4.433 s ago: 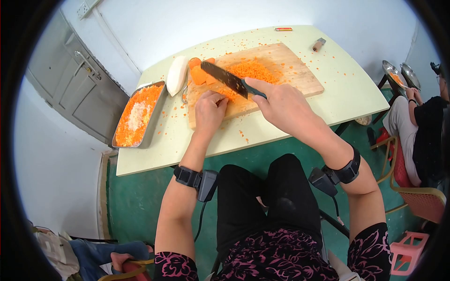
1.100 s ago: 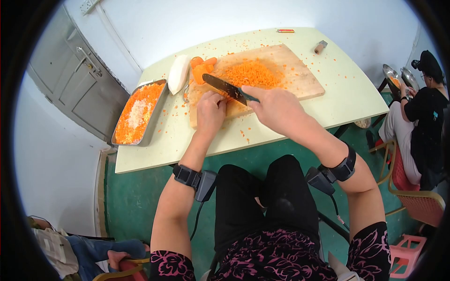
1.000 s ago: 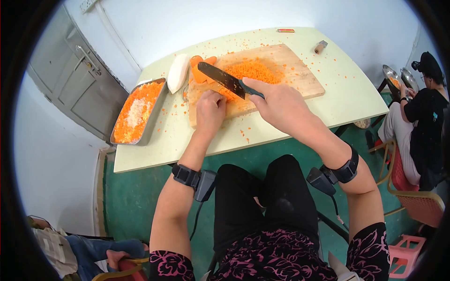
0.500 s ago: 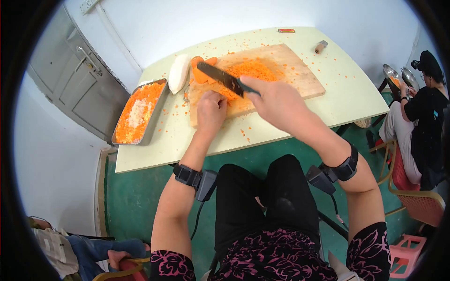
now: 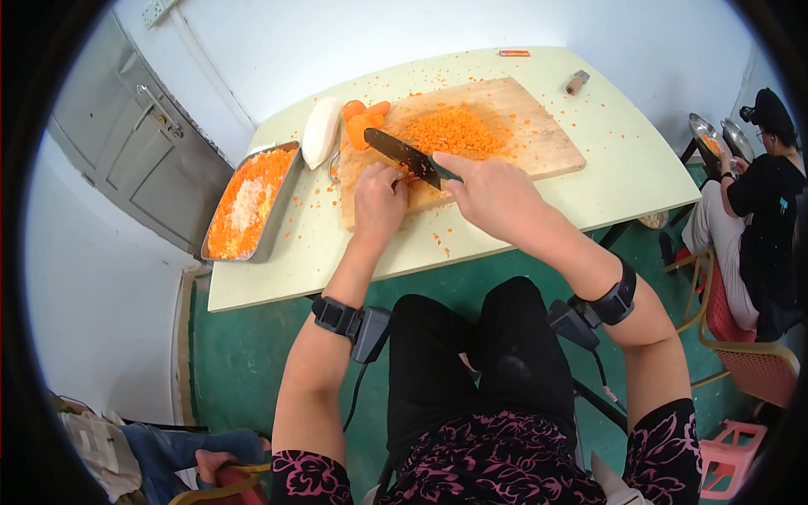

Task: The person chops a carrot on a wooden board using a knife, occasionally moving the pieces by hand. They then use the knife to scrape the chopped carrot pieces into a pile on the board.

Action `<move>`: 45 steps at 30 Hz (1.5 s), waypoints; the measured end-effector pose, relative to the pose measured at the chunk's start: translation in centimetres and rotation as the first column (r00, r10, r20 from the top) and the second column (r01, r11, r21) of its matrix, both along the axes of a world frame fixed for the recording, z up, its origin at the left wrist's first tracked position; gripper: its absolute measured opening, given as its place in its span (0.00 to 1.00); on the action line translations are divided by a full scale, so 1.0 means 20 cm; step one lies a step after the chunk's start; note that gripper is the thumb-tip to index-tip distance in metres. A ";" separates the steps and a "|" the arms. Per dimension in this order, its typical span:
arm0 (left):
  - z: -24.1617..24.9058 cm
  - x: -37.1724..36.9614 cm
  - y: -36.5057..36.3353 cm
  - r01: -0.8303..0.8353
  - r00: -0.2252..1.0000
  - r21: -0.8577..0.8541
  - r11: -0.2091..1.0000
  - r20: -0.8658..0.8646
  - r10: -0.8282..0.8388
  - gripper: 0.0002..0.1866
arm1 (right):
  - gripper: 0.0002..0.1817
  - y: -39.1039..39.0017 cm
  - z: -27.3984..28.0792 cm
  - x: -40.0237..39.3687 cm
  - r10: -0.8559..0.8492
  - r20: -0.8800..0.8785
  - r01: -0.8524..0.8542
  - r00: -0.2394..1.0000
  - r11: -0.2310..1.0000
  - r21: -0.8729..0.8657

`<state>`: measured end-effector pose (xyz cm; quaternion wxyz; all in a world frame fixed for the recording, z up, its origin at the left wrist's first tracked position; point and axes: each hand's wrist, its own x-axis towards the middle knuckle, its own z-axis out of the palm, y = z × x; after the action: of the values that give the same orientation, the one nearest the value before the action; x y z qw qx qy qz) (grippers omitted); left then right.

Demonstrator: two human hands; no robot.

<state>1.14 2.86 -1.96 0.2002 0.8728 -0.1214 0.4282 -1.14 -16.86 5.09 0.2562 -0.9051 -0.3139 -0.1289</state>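
My right hand (image 5: 492, 192) grips a dark-bladed knife (image 5: 402, 153) by its green handle, the blade down on the wooden cutting board (image 5: 539, 143). My left hand (image 5: 379, 200) is curled over carrot pieces on the board's near left part, fingertips right beside the blade. A heap of finely chopped carrot (image 5: 454, 130) lies in the board's middle. Larger carrot chunks (image 5: 362, 119) sit at the board's far left corner.
A metal tray (image 5: 249, 202) of chopped carrot and white bits stands left of the board, a white radish (image 5: 321, 130) beyond it. Carrot bits litter the pale table (image 5: 623, 168). A small tool (image 5: 575, 82) and a lighter (image 5: 512, 53) lie at the far edge. Another person (image 5: 757, 210) sits right.
The knife went up and down in chopping strokes over the carrot under my left hand; half a second ago the blade was raised, now it is down on the board.
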 end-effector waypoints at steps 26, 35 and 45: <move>0.00 -0.05 0.01 0.077 0.991 -0.191 0.978 -0.091 -0.096 0.04 | 0.21 -0.03 0.02 0.08 -0.003 0.032 0.004 0.999 1.000 -0.003; -0.03 0.00 0.03 0.132 0.991 -0.467 0.874 0.052 -0.122 0.05 | 0.19 -0.05 0.06 -0.01 0.030 0.036 -0.032 0.999 0.998 0.056; 0.02 -0.08 0.02 -0.162 0.973 -0.061 0.985 -0.177 0.149 0.07 | 0.18 -0.04 0.06 -0.08 0.010 0.047 -0.014 0.999 0.997 0.072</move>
<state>-0.45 3.34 -1.56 0.2081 0.9052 -0.0188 0.3701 -2.69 -17.62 6.24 0.2822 -0.8901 -0.3204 -0.1595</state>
